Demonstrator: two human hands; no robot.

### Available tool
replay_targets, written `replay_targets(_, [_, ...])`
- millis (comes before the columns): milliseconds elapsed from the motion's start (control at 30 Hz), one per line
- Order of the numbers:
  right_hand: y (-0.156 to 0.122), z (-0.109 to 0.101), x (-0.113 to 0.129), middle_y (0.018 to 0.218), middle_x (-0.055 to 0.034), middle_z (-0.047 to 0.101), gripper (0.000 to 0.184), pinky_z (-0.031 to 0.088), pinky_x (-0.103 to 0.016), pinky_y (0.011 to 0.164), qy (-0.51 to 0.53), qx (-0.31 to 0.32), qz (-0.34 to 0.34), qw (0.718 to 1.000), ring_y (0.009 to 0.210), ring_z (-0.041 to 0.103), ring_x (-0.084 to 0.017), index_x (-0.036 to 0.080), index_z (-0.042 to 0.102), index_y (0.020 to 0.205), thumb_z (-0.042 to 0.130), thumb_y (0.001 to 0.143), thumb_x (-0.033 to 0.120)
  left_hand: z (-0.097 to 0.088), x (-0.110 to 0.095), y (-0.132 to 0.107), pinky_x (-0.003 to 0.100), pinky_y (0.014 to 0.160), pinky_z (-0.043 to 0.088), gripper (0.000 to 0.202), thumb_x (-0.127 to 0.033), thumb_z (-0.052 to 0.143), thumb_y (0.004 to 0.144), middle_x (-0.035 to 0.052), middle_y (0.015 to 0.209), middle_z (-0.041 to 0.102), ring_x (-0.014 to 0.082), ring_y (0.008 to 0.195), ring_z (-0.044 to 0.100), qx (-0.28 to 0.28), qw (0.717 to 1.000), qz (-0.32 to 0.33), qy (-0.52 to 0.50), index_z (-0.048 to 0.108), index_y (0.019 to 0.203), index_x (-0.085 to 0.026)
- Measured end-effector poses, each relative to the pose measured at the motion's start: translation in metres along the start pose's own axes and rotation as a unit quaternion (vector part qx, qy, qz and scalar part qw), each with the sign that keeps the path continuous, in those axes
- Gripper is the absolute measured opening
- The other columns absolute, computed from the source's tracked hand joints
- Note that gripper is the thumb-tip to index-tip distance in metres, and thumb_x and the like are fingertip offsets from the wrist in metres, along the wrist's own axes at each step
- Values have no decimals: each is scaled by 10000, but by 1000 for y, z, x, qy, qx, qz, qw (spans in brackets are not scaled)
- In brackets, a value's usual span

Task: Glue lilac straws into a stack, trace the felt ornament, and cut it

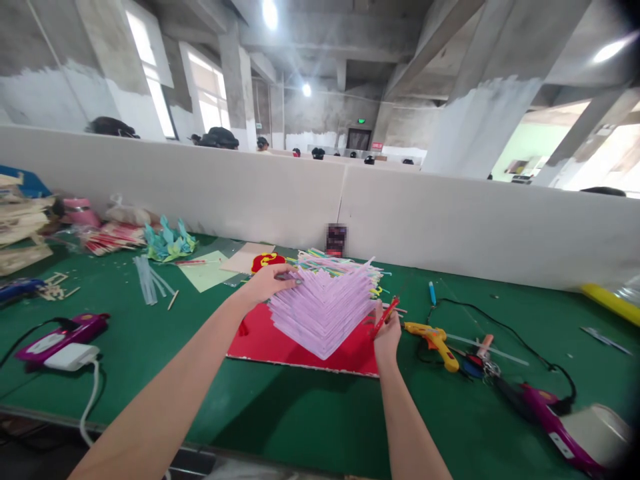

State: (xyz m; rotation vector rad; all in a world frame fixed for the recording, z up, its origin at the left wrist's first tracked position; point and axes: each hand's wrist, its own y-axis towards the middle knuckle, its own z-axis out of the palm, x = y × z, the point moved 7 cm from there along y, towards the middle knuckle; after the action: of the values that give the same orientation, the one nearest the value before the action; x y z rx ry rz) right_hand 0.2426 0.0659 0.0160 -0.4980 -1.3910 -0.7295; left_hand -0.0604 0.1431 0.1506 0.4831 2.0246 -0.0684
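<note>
A stack of pale purple strips forms a V-shaped block [324,308] on a red board [260,340] lying on the green table. My left hand [270,280] rests on the block's upper left edge, fingers closed on its top layer. My right hand [386,331] is at the block's right side, pinching a thin red stick [384,317] that points up and right. Loose coloured strips [345,261] lie just behind the block.
A yellow glue gun [435,339] and its black cord lie to the right, with a purple glue gun [550,417] further right. Another purple glue gun [60,333] and a white adapter [73,357] sit at left. Paper craft pieces [167,243] lie near a white partition wall [400,220].
</note>
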Motion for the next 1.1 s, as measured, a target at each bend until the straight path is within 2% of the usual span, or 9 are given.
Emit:
replay_targets(200, [-15, 29, -5, 677, -21, 680, 464, 512, -289, 477, 105, 99, 71, 987, 580, 657, -191, 166, 625, 855, 764, 587, 519, 8, 17, 6, 306, 817, 477, 383, -376, 778, 600, 43, 981, 707, 240, 952, 614, -6, 998, -29, -62, 708, 917, -173])
replay_targets(267, [-18, 32, -3, 818, -59, 723, 487, 556, -327, 565, 137, 103, 78, 982, 715, 695, -230, 162, 642, 908, 805, 540, 436, 10, 25, 7, 303, 794, 485, 500, -472, 750, 641, 53, 1043, 697, 237, 945, 620, -5, 993, -40, -110, 684, 1046, -186])
replay_targets(433, [-3, 23, 11, 993, -74, 723, 573, 580, -373, 741, 191, 35, 59, 979, 931, 684, -247, 167, 620, 1045, 802, 547, 384, 22, 38, -1, 349, 777, 515, 826, -775, 104, 835, 104, 1258, 604, 219, 962, 644, 5, 953, -50, -298, 364, 1420, -254])
replay_targets(500, [6, 19, 19, 1040, -80, 714, 608, 578, -383, 767, 202, 7, 42, 978, 978, 670, -251, 168, 605, 1097, 799, 562, 384, 42, 41, -8, 366, 867, 501, 813, -788, 178, 824, 123, 1264, 598, 238, 1092, 607, 25, 931, -55, -359, 444, 1351, -230])
replay_targets(633, [16, 24, 34, 1067, -95, 706, 639, 564, -412, 827, 208, -16, 5, 978, 1031, 649, -263, 159, 595, 1148, 790, 584, 389, 103, 44, -17, 443, 914, 498, 561, -577, 684, 716, 172, 1155, 658, 303, 1066, 634, 77, 886, -95, -448, 625, 1076, -151])
replay_targets(767, [16, 36, 40, 1065, -95, 704, 610, 526, -417, 907, 196, -14, -19, 980, 1051, 640, -250, 148, 604, 1122, 776, 597, 404, 134, 47, -6, 338, 938, 515, 374, -262, 750, 720, 94, 1132, 695, 233, 1064, 648, 6, 841, -131, -526, 639, 1065, -172])
replay_targets(867, [19, 40, 40, 980, -80, 717, 571, 539, -403, 866, 170, -12, -26, 985, 965, 664, -237, 151, 615, 1040, 799, 564, 406, 134, 48, 8, 308, 895, 549, 351, -135, 710, 751, 76, 1076, 720, 208, 1000, 679, -61, 807, -151, -568, 632, 1093, -165])
replay_targets(967, [26, 39, 36, 743, -19, 693, 516, 565, -327, 636, 138, -6, -22, 990, 671, 662, -187, 164, 598, 871, 837, 498, 428, 121, 45, 22, 301, 875, 565, 356, -77, 667, 787, 71, 1032, 734, 190, 943, 699, -112, 775, -148, -604, 620, 1132, -154])
replay_targets(1100, [19, 42, 26, 460, 92, 473, 479, 376, -211, 350, 105, 28, 2, 994, 350, 424, -76, 192, 519, 711, 787, 554, 557, 98, 37, 39, 310, 885, 565, 338, -84, 579, 870, 53, 996, 745, 163, 888, 712, -148, 736, -127, -648, 592, 1200, -158])
